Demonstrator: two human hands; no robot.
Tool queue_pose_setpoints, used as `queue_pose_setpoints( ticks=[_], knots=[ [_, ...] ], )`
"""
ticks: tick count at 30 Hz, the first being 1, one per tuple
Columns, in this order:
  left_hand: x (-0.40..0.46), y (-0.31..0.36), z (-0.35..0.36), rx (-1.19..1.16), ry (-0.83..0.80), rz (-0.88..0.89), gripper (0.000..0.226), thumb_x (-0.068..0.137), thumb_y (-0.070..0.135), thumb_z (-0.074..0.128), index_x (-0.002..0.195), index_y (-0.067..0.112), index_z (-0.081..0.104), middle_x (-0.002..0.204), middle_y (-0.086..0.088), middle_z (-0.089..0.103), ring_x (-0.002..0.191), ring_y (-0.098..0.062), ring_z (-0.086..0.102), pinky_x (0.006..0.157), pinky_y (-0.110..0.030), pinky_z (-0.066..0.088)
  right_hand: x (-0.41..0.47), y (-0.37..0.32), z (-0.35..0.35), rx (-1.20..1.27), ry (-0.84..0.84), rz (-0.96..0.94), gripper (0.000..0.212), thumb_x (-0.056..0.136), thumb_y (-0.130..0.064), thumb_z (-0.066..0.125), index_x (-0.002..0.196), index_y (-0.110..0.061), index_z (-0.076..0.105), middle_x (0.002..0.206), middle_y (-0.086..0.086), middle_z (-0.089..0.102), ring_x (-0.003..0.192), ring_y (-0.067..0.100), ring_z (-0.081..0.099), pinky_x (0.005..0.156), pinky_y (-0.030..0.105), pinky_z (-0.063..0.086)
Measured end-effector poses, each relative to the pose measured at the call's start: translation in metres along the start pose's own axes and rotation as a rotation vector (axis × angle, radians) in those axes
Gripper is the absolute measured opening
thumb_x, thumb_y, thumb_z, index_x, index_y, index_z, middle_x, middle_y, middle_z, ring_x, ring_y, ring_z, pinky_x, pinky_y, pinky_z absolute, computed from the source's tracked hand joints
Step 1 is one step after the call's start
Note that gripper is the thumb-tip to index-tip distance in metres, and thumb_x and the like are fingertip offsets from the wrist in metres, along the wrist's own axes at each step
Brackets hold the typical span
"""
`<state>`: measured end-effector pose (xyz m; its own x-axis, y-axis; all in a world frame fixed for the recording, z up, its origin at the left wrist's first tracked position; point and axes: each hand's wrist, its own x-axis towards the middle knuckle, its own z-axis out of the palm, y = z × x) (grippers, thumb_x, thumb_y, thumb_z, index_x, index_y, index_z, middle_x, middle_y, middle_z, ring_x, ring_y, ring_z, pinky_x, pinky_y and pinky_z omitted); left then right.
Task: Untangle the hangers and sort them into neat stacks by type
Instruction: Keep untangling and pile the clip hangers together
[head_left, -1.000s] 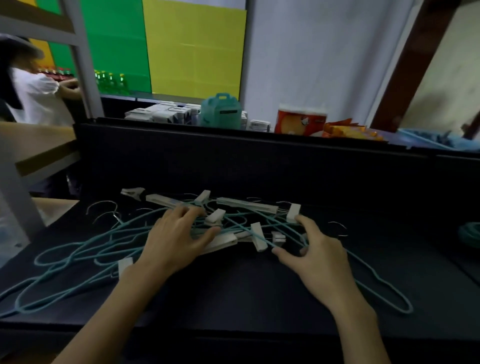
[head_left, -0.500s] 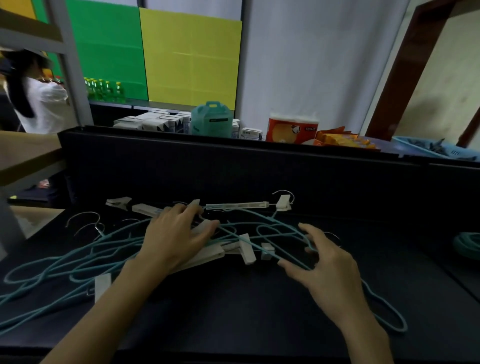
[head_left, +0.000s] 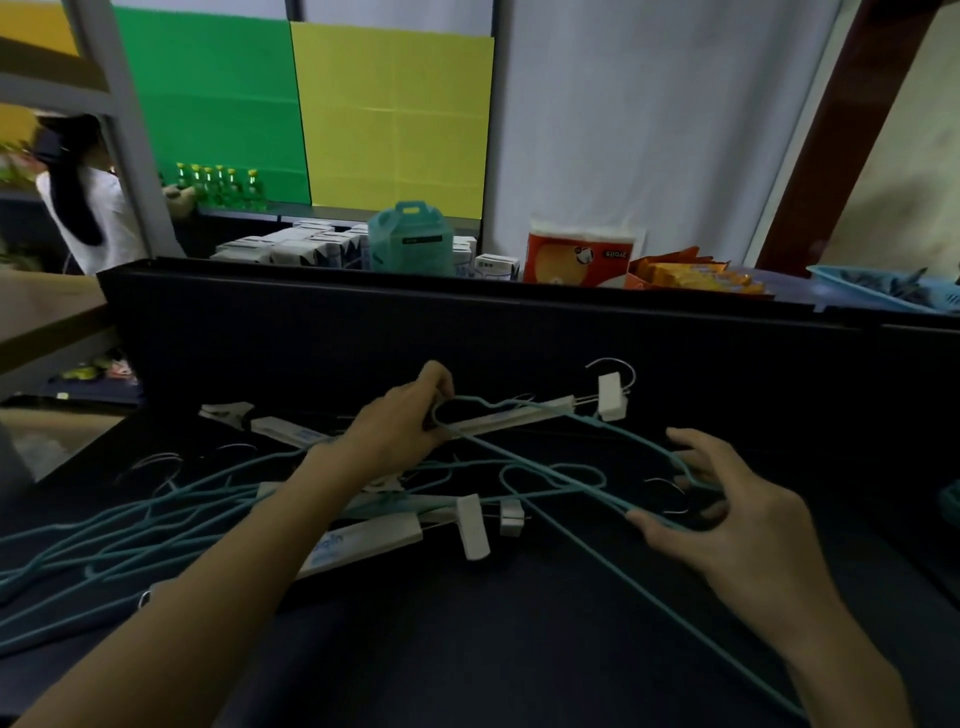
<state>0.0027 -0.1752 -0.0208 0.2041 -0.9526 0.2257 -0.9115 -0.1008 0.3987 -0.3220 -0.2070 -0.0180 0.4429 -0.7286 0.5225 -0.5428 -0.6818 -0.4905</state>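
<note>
A tangle of teal wire hangers (head_left: 130, 525) and white clip hangers (head_left: 363, 540) lies on the dark table (head_left: 519, 649). My left hand (head_left: 400, 431) is raised over the pile and grips the hook end of a teal hanger (head_left: 524, 457) together with a white clip hanger (head_left: 524, 415), whose clip (head_left: 610, 397) and metal hook stick out to the right. My right hand (head_left: 727, 514) curls its fingers around the teal hanger's other end, near a bare metal hook (head_left: 670, 493).
A tall dark back wall (head_left: 519, 343) borders the table. Behind it stand white boxes, a teal container (head_left: 410, 239), an orange pack (head_left: 576, 257) and a blue basket (head_left: 883, 286). A person in white stands far left (head_left: 83, 208). A teal object (head_left: 950, 499) sits at the right edge.
My left hand has lifted off the pile, raising a white clip hanger and a teal hanger. My right hand moved right and closed around the teal wire.
</note>
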Motion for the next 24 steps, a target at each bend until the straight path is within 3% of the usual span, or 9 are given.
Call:
queue_pose_setpoints(
  ticks=[3, 6, 9, 12, 15, 20, 22, 24],
  knots=[
    [0.017, 0.008, 0.008, -0.123, -0.032, -0.025, 0.054, 0.081, 0.035, 0.072, 0.106, 0.025, 0.026, 0.112, 0.002, 0.054, 0.092, -0.021, 0.058, 0.079, -0.044, 0.054, 0.004, 0.012, -0.005, 0.058, 0.012, 0.005, 0.079, 0.060, -0.043, 0.083, 0.129, -0.042, 0.046, 0.109, -0.017, 0.057, 0.099, 0.006, 0.060, 0.078, 0.030, 0.052],
    [0.034, 0.020, 0.011, -0.313, -0.174, -0.062, 0.065, 0.079, 0.031, 0.076, 0.130, 0.024, 0.036, 0.124, 0.004, 0.053, 0.111, -0.016, 0.053, 0.092, -0.033, 0.048, 0.006, 0.025, -0.011, 0.113, 0.016, 0.011, 0.077, 0.058, -0.043, 0.082, 0.124, -0.049, 0.042, 0.107, -0.020, 0.058, 0.099, 0.001, 0.059, 0.076, 0.024, 0.049],
    [0.047, 0.027, 0.016, -0.368, -0.253, -0.006, 0.058, 0.080, 0.022, 0.075, 0.132, 0.020, 0.048, 0.130, 0.003, 0.055, 0.115, -0.007, 0.050, 0.097, -0.027, 0.044, 0.006, 0.040, -0.019, 0.138, 0.008, 0.031, 0.076, 0.056, -0.045, 0.082, 0.120, -0.052, 0.041, 0.104, -0.028, 0.056, 0.098, -0.005, 0.058, 0.072, 0.016, 0.045],
    [0.054, 0.031, 0.024, -0.480, -0.271, 0.021, 0.050, 0.081, 0.012, 0.073, 0.128, 0.014, 0.055, 0.128, -0.003, 0.059, 0.116, -0.010, 0.055, 0.100, -0.031, 0.047, 0.005, 0.050, -0.024, 0.213, -0.006, 0.051, 0.072, 0.053, -0.046, 0.080, 0.117, -0.053, 0.045, 0.102, -0.028, 0.062, 0.097, -0.010, 0.058, 0.073, 0.011, 0.047],
    [0.061, 0.037, 0.032, -0.355, -0.294, 0.104, 0.037, 0.087, 0.013, 0.067, 0.124, 0.011, 0.062, 0.118, -0.001, 0.064, 0.106, -0.011, 0.061, 0.096, -0.029, 0.049, 0.005, 0.059, -0.030, 0.261, -0.018, 0.063, 0.071, 0.051, -0.046, 0.080, 0.114, -0.053, 0.047, 0.100, -0.028, 0.065, 0.097, -0.010, 0.059, 0.073, 0.007, 0.045],
    [0.063, 0.051, 0.036, -0.295, -0.262, 0.188, 0.026, 0.091, 0.013, 0.063, 0.116, 0.017, 0.067, 0.098, 0.015, 0.066, 0.087, 0.003, 0.063, 0.076, -0.014, 0.046, 0.004, 0.068, -0.038, 0.246, -0.034, 0.072, 0.069, 0.052, -0.046, 0.079, 0.111, -0.056, 0.045, 0.103, -0.029, 0.060, 0.095, -0.012, 0.058, 0.071, 0.009, 0.047],
    [0.062, 0.056, 0.036, -0.320, -0.201, 0.217, 0.020, 0.091, 0.014, 0.062, 0.109, 0.020, 0.068, 0.089, 0.018, 0.065, 0.079, 0.005, 0.062, 0.070, -0.012, 0.045, 0.002, 0.072, -0.043, 0.257, -0.057, 0.091, 0.067, 0.052, -0.057, 0.077, 0.111, -0.058, 0.045, 0.103, -0.028, 0.063, 0.096, -0.008, 0.060, 0.073, 0.016, 0.049],
    [0.061, 0.061, 0.035, -0.319, -0.151, 0.250, 0.024, 0.090, 0.015, 0.063, 0.114, 0.017, 0.067, 0.093, 0.016, 0.067, 0.083, 0.003, 0.063, 0.072, -0.012, 0.046, -0.002, 0.076, -0.048, 0.242, -0.081, 0.097, 0.068, 0.050, -0.077, 0.070, 0.111, -0.062, 0.045, 0.111, -0.033, 0.058, 0.098, -0.007, 0.060, 0.074, 0.018, 0.048]
  ],
)
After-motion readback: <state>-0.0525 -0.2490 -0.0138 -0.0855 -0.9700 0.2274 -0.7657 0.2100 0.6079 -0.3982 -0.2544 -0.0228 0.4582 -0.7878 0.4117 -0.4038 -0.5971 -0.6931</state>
